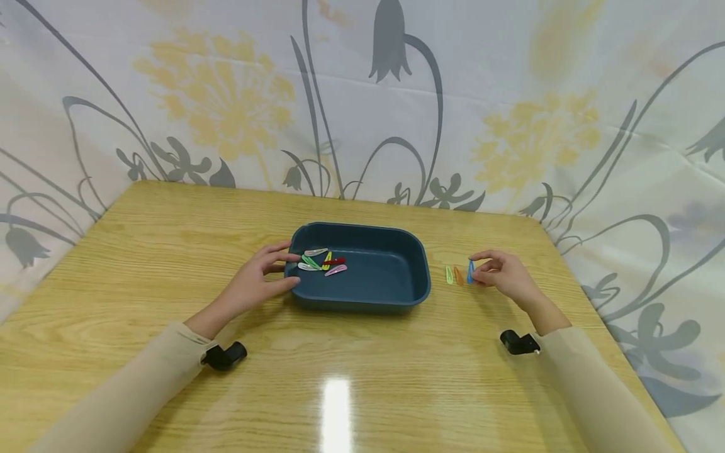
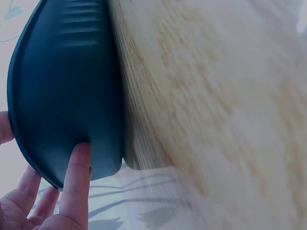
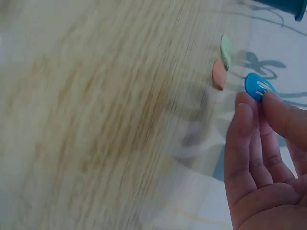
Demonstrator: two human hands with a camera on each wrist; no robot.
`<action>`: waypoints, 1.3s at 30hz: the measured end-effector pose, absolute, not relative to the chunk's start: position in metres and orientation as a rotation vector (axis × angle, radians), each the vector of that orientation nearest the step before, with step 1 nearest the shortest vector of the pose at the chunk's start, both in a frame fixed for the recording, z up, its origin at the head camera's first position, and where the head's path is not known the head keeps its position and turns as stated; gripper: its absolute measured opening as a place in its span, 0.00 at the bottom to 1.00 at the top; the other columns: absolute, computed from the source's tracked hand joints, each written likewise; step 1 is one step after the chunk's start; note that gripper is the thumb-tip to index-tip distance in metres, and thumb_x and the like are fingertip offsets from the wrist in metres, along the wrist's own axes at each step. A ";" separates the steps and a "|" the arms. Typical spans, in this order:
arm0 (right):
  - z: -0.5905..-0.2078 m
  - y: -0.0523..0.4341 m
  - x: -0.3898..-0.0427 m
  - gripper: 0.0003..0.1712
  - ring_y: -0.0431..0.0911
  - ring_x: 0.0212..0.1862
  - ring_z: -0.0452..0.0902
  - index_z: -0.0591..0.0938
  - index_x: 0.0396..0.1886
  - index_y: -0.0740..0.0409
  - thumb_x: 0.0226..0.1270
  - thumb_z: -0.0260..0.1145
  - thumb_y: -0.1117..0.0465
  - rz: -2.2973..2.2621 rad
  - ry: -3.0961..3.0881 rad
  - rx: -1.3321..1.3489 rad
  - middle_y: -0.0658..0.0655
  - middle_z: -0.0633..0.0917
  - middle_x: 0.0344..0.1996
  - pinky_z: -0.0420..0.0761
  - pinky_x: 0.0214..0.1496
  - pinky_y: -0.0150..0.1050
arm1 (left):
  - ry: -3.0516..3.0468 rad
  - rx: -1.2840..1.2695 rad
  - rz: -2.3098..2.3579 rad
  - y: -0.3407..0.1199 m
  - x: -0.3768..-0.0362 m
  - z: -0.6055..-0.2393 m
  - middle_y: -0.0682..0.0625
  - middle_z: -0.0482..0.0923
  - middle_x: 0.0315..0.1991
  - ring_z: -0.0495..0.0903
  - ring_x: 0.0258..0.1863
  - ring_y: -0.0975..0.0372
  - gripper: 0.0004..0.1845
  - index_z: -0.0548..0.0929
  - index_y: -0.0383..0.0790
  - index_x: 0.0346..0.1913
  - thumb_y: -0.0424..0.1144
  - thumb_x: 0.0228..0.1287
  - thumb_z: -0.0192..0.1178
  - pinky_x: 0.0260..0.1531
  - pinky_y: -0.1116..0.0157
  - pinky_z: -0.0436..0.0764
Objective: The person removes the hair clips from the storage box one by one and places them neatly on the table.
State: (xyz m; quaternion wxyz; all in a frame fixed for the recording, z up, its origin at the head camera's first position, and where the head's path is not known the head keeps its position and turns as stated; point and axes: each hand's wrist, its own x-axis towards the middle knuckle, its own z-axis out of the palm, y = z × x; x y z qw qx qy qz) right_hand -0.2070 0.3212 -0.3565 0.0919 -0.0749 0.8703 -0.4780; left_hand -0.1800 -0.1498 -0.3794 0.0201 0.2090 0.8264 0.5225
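Note:
My left hand (image 1: 260, 274) is at the left end of a dark blue tray (image 1: 368, 306), its fingers spread and nearly straight. In the left wrist view, one finger (image 2: 79, 167) touches the tray's outer end wall, with the others around the rim. Inside the tray, towards its left side, lie several snap hair clips in red (image 1: 335, 260), yellow, green, white and pink. My right hand (image 1: 506, 277) pinches a blue hair clip (image 3: 256, 86) between thumb and fingertip, to the right of the tray. Beside it lie a light green hair clip (image 1: 449, 275) and an orange one (image 1: 458, 275).
The wooden table (image 1: 272, 402) bears the tray and clips, with a bright light reflection near its front. Behind it and at both sides hangs a white cloth (image 1: 340, 126) with grey and yellow flowers. A small black camera sits at each wrist.

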 end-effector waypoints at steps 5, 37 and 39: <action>-0.361 0.326 -0.213 0.23 0.50 0.35 0.82 0.67 0.59 0.77 0.65 0.58 0.74 -1.393 2.543 -0.150 0.63 0.80 0.32 0.82 0.42 0.44 | 2.557 0.631 1.616 -0.149 -0.179 -0.378 0.39 0.56 0.67 0.71 0.54 0.43 0.23 0.75 0.29 0.56 0.35 0.60 0.64 0.54 0.48 0.71; -0.372 0.328 -0.225 0.24 0.40 0.32 0.75 0.69 0.58 0.77 0.66 0.59 0.68 -1.165 2.571 -0.136 0.61 0.79 0.37 0.79 0.34 0.31 | 2.562 0.608 1.607 -0.149 -0.177 -0.376 0.41 0.56 0.68 0.72 0.54 0.43 0.22 0.75 0.30 0.57 0.35 0.60 0.63 0.54 0.49 0.72; -0.372 0.329 -0.225 0.24 0.40 0.32 0.75 0.69 0.59 0.77 0.66 0.59 0.68 -1.165 2.568 -0.137 0.60 0.79 0.36 0.78 0.33 0.31 | 2.563 0.605 1.605 -0.149 -0.177 -0.376 0.41 0.55 0.68 0.72 0.54 0.43 0.23 0.75 0.30 0.57 0.35 0.60 0.63 0.54 0.49 0.72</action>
